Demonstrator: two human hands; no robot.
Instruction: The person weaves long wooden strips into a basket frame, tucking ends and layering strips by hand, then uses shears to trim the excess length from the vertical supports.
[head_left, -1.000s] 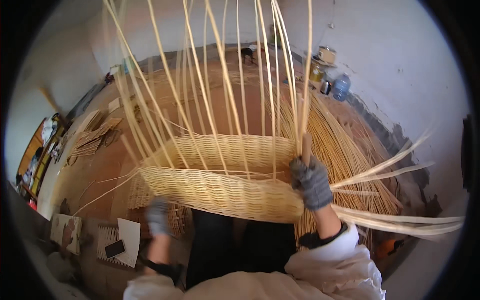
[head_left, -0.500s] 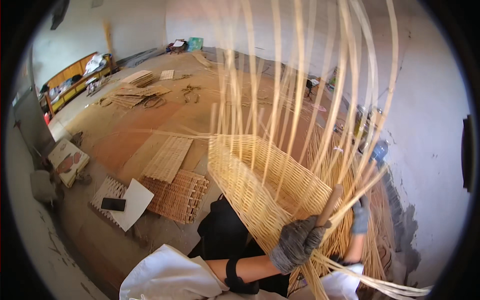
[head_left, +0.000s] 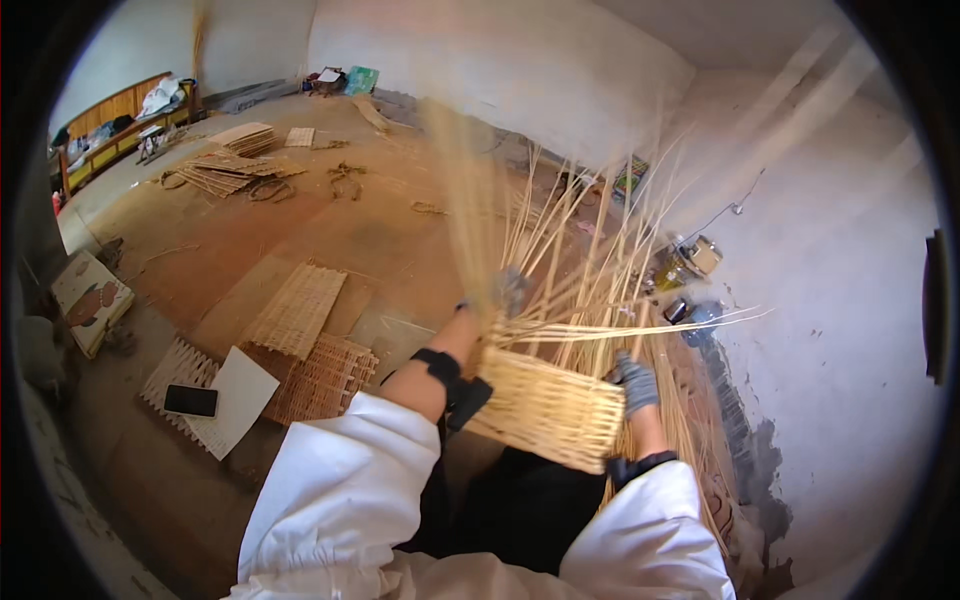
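Observation:
An unfinished wicker basket point(head_left: 545, 408) is tilted in front of me, one woven side facing me. Long upright canes point(head_left: 462, 200) rise from its far left, smeared by motion, and more pale canes point(head_left: 630, 331) stick out to the right along its upper edge. My left hand point(head_left: 512, 290), in a grey glove, is at the basket's upper left corner among the canes; blur and canes hide its fingers. Gloved in grey too, my right hand point(head_left: 636, 384) grips the basket's right edge.
Loose canes point(head_left: 680, 420) lie on the floor at right, beside a large clear bottle point(head_left: 703, 322). Woven panels point(head_left: 297, 310), a white sheet point(head_left: 245, 400) and a phone point(head_left: 190, 400) lie at left. Stacked panels point(head_left: 225, 172) and a wooden bench point(head_left: 120, 130) are farther back.
The basket has turned, its long opening no longer facing me. My left hand moved up and left to its far corner; the wooden-handled piece it held is out of sight. My right hand came nearer.

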